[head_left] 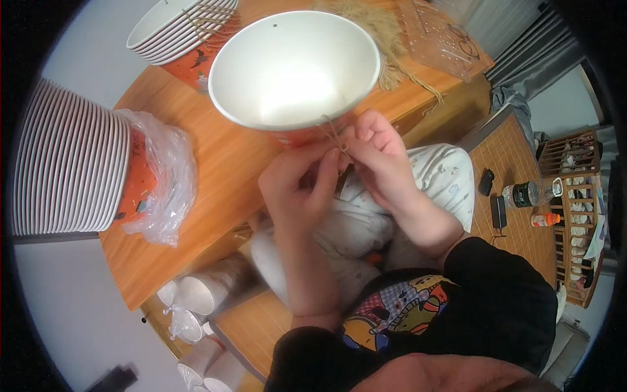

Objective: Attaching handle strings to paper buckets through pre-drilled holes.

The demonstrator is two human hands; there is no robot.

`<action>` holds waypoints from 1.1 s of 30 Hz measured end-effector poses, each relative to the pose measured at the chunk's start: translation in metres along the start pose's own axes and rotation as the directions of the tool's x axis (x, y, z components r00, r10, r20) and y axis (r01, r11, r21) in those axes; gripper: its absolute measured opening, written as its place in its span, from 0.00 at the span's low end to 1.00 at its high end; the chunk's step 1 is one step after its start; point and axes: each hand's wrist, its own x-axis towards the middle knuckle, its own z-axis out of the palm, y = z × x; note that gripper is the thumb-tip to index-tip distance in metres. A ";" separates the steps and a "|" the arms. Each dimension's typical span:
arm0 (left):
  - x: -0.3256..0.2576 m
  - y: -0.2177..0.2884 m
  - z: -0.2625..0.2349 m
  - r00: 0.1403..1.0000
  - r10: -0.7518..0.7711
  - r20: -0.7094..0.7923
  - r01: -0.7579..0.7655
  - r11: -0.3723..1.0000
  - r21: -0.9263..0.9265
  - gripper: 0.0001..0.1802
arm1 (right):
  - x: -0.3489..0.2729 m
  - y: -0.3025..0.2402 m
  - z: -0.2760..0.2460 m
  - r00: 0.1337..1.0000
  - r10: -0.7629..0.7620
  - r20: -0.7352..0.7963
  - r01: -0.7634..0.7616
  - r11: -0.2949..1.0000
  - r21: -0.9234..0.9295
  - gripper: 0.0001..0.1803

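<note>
A large white-lined paper bucket (287, 68) stands at the near edge of the wooden table, its open mouth toward me. A thin brown cord (331, 130) comes over its near rim, apparently through a hole there. Just below that rim, my left hand (294, 179) is closed, thumb and forefinger pinching the cord. Beside it and touching it, my right hand (382, 160) pinches the same cord with thumb and forefinger, its other fingers curled. The fingers hide part of the cord where they meet. Little of the bucket's orange outside shows behind my hands.
Nested buckets (72, 163) in crumpled clear plastic (166, 176) lie at the left. More nested buckets (179, 32) with cords stand at the back. A bundle of tan cords (375, 29) and a clear tray (444, 39) are at the far right. White cups (196, 294) sit lower left.
</note>
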 end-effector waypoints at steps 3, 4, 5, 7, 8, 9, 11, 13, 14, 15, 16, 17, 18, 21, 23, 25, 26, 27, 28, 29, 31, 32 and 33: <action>-0.001 0.000 0.004 0.998 -0.064 -0.021 0.063 0.997 -0.041 0.06 | -0.001 0.001 -0.001 1.000 0.005 -0.019 -0.005 1.000 -0.025 0.08; -0.001 -0.001 0.005 0.996 -0.087 -0.026 0.085 0.995 -0.050 0.06 | -0.001 0.001 -0.001 1.000 -0.007 -0.004 0.007 1.000 -0.026 0.09; -0.001 -0.001 0.007 0.996 -0.086 -0.024 0.085 0.995 -0.049 0.06 | -0.001 0.000 -0.001 1.000 -0.019 0.010 0.019 0.999 -0.027 0.09; -0.001 -0.001 0.009 0.991 -0.137 -0.015 0.133 0.983 -0.129 0.06 | -0.002 0.001 -0.006 1.000 -0.015 0.020 0.016 0.999 -0.028 0.10; -0.002 -0.001 0.010 0.991 -0.135 -0.013 0.133 0.983 -0.128 0.06 | -0.002 0.001 -0.009 0.999 -0.011 0.031 0.012 0.999 -0.032 0.11; -0.002 -0.002 0.010 0.989 -0.145 -0.029 0.139 0.979 -0.150 0.06 | -0.002 0.002 -0.010 0.999 -0.013 0.030 0.014 0.999 -0.030 0.11; -0.003 -0.003 0.010 0.987 -0.155 -0.043 0.145 0.974 -0.172 0.05 | -0.003 0.005 -0.010 0.998 -0.033 0.050 0.034 0.999 -0.005 0.12; -0.003 -0.003 0.010 0.972 -0.228 -0.060 0.202 0.937 -0.285 0.04 | -0.004 0.006 -0.007 0.997 -0.069 0.029 0.070 0.997 -0.029 0.12; -0.003 -0.003 0.010 0.972 -0.229 -0.057 0.204 0.937 -0.285 0.04 | -0.004 0.006 -0.006 0.995 -0.104 0.009 0.104 0.993 -0.054 0.13; -0.003 -0.003 0.010 0.974 -0.222 -0.046 0.199 0.934 -0.297 0.04 | -0.004 0.007 -0.007 0.994 -0.105 0.007 0.105 0.993 -0.054 0.13; -0.002 -0.003 0.010 0.976 -0.215 -0.035 0.194 0.931 -0.309 0.05 | -0.004 0.007 -0.008 0.994 -0.108 0.017 0.109 0.993 -0.046 0.13; -0.002 -0.002 0.010 0.976 -0.216 -0.031 0.196 0.931 -0.309 0.05 | -0.003 0.007 -0.010 0.993 -0.112 0.027 0.113 0.993 -0.038 0.13; -0.001 -0.001 0.010 0.978 -0.210 -0.008 0.198 0.934 -0.296 0.05 | -0.004 0.007 -0.011 0.993 -0.114 0.024 0.114 0.993 -0.038 0.13; -0.001 -0.001 0.009 0.977 -0.210 0.025 0.209 0.941 -0.267 0.06 | -0.005 0.009 -0.012 0.999 -0.041 0.010 0.041 0.999 -0.007 0.13; -0.001 -0.001 0.007 0.976 -0.216 0.033 0.217 0.943 -0.251 0.06 | -0.006 0.009 -0.010 0.999 0.016 -0.028 -0.014 0.999 0.051 0.12; -0.001 -0.001 0.003 0.966 -0.249 0.077 0.259 0.945 -0.198 0.06 | -0.006 0.009 -0.009 0.999 0.020 -0.041 -0.017 0.998 0.058 0.12; -0.001 0.000 0.002 0.965 -0.250 0.081 0.262 0.945 -0.198 0.06 | -0.006 0.008 -0.009 0.998 0.023 -0.051 -0.020 0.998 0.064 0.11; 0.000 0.000 0.002 0.966 -0.243 0.092 0.255 0.956 -0.146 0.06 | -0.006 0.008 -0.010 0.998 0.022 -0.054 -0.019 0.998 0.065 0.11; 0.000 0.001 0.001 0.966 -0.237 0.103 0.247 0.964 -0.094 0.07 | -0.006 0.009 -0.012 0.998 0.029 -0.058 -0.026 0.998 0.054 0.11; 0.001 0.002 0.001 0.965 -0.239 0.107 0.249 0.964 -0.094 0.07 | -0.006 0.009 -0.013 0.997 0.036 -0.062 -0.034 0.998 0.043 0.11; 0.002 0.004 0.000 0.961 -0.245 0.128 0.240 0.969 0.054 0.07 | -0.005 0.012 -0.014 0.997 0.017 -0.072 -0.016 1.000 0.020 0.11; 0.002 0.004 -0.002 0.960 -0.247 0.130 0.241 0.969 0.055 0.07 | -0.005 0.013 -0.014 0.997 -0.001 -0.079 0.001 1.000 -0.003 0.11; 0.003 0.004 -0.003 0.964 -0.222 0.146 0.206 0.972 0.116 0.07 | -0.005 0.012 -0.013 0.997 -0.001 -0.081 0.001 1.000 -0.002 0.11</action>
